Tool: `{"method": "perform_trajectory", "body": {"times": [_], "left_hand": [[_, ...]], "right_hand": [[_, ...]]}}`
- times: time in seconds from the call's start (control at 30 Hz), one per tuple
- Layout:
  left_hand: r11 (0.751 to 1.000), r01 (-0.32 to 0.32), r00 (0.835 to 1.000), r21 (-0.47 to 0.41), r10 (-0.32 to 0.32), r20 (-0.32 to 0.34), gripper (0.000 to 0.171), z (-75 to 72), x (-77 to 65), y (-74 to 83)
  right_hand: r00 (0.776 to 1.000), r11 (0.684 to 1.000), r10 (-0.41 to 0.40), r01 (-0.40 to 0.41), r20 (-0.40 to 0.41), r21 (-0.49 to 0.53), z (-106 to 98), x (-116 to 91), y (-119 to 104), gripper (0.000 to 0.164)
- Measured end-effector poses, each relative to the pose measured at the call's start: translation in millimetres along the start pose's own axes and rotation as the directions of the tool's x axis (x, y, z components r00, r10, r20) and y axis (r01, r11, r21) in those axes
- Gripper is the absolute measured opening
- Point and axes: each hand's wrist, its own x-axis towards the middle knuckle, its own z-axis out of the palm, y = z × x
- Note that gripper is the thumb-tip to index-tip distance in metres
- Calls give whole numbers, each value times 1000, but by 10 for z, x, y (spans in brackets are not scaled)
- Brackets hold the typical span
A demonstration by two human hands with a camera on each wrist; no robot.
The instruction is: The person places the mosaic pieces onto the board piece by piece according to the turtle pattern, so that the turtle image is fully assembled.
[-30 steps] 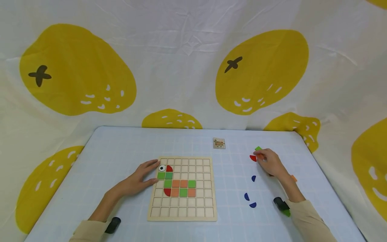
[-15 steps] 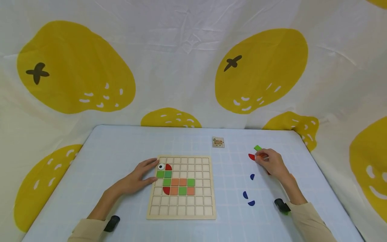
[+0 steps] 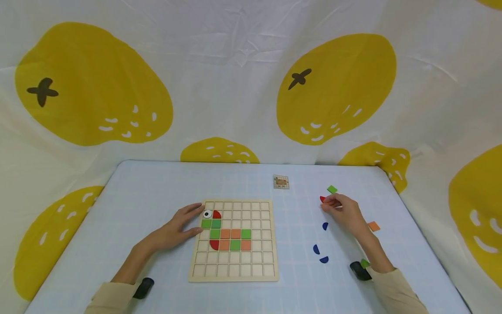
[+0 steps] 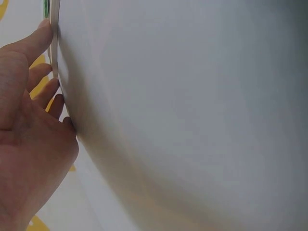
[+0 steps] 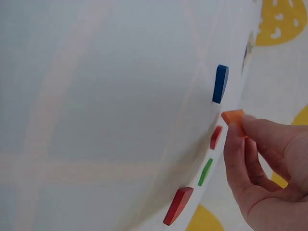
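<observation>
White fabric (image 3: 219, 109) printed with big yellow fruit (image 3: 94, 83) hangs behind a pale blue, faintly checked surface (image 3: 164, 183). Near its far edge lies a small printed card (image 3: 281, 182). A stretch of surface separates the wooden grid board (image 3: 233, 279), partly filled with coloured tiles (image 3: 235, 234), from three blue half-rounds (image 3: 316, 249) to its right. The left hand (image 3: 176, 229), fingers and thumb spread, touches the board's left edge. Beyond the half-rounds, beside a red piece (image 3: 322, 199), the right hand (image 3: 345, 213) pinches an orange piece (image 5: 232, 116), flat and straight-edged.
</observation>
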Motion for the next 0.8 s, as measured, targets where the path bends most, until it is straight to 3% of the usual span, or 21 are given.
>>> {"method": "perform_trajectory", "body": {"times": [0.2,0.8], "left_hand": [[1000,11,1000,8,-11,-1,71,6,19,-16],[1000,-2,1000,3,2,-7,71,10,19,-33]], "right_hand": [[999,999,35,-35,17,-3,112,-37,-93,17],[999,998,-23,22,26,60,438,-103,-439,14]]}}
